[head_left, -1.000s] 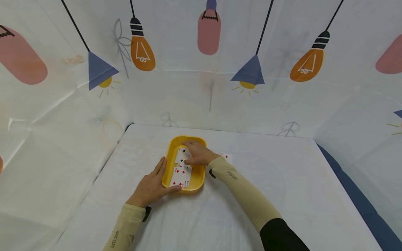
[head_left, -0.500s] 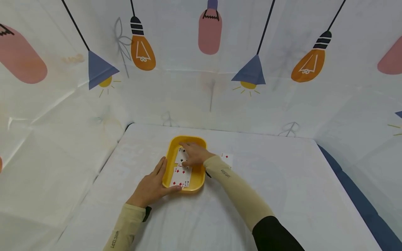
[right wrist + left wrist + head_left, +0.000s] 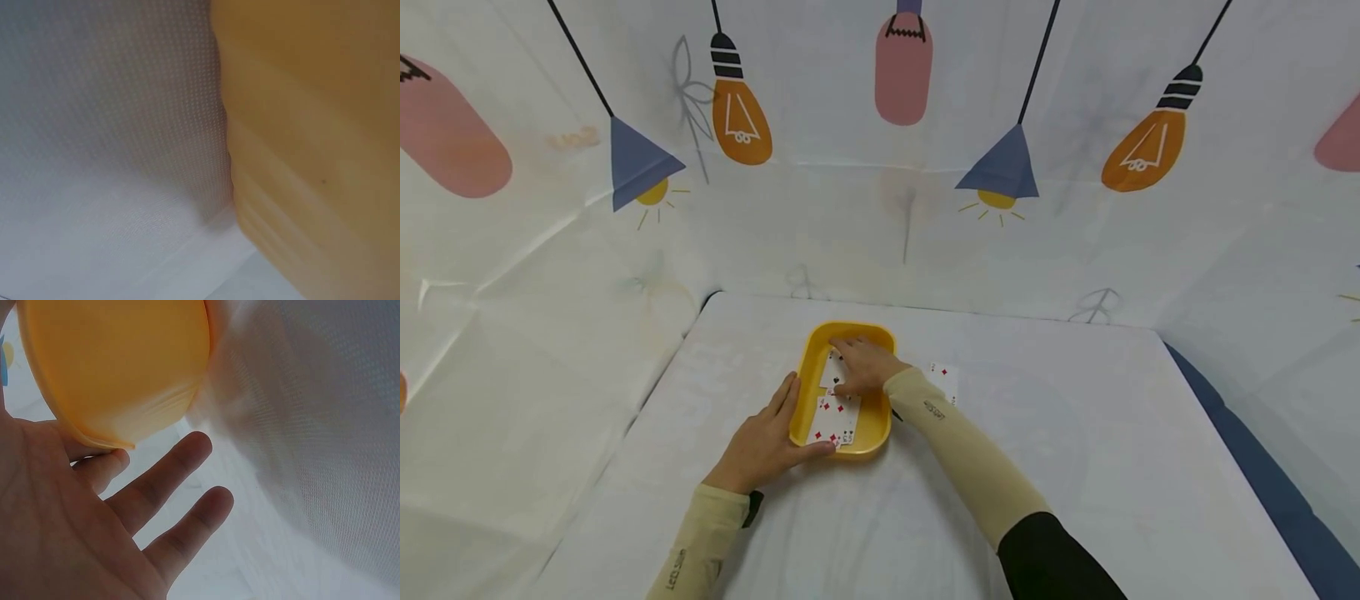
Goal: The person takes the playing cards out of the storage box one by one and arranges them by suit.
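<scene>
While the left hand (image 3: 762, 446) spreads against the tray (image 3: 876, 430) mid-frame, the upper card (image 3: 831, 372) lies partly beneath the outstretched right hand (image 3: 867, 365).

Head view softly lit, faint shadows on the worktop (image 3: 1075, 458) towards six o'clock; right wrist view dim, its yellow tray (image 3: 312, 125) probably out of focus

The yellow tray (image 3: 875, 417) is oblong with rounded corners and lies near the middle of the head view, its open side upwards. In its lower part, white cards with red diamonds (image 3: 831, 419) lie overlapped, face up. Above them is a card with black marks (image 3: 832, 372), partly covered. Another diamond card (image 3: 945, 380) lies outside, to the right, partly hidden.
</scene>
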A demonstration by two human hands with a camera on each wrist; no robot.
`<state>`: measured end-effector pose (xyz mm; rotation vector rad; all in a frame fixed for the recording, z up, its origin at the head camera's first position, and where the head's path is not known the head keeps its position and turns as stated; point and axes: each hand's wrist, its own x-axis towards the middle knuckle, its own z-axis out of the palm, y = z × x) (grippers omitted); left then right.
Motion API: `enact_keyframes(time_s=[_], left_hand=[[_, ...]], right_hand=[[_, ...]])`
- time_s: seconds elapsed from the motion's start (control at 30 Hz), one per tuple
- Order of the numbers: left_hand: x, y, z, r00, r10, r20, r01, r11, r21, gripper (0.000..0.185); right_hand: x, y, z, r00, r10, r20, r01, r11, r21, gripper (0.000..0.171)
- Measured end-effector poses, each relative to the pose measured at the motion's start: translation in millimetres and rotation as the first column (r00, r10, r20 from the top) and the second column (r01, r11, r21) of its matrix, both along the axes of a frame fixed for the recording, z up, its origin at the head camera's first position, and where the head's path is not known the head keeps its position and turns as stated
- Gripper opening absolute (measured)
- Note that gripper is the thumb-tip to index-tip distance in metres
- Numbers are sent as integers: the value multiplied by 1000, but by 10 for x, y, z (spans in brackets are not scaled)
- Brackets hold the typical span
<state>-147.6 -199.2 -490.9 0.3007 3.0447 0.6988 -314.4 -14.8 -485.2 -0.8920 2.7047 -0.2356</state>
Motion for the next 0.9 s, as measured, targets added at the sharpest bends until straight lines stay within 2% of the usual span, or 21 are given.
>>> enact_keyframes(time_s=[0.9], left_hand=[[-17, -21, -42, 1000, -7, -19, 7, 1000, 6, 125]], right_hand=[[-34, -19, -53, 999, 26, -48, -26, 1000, -10, 92]])
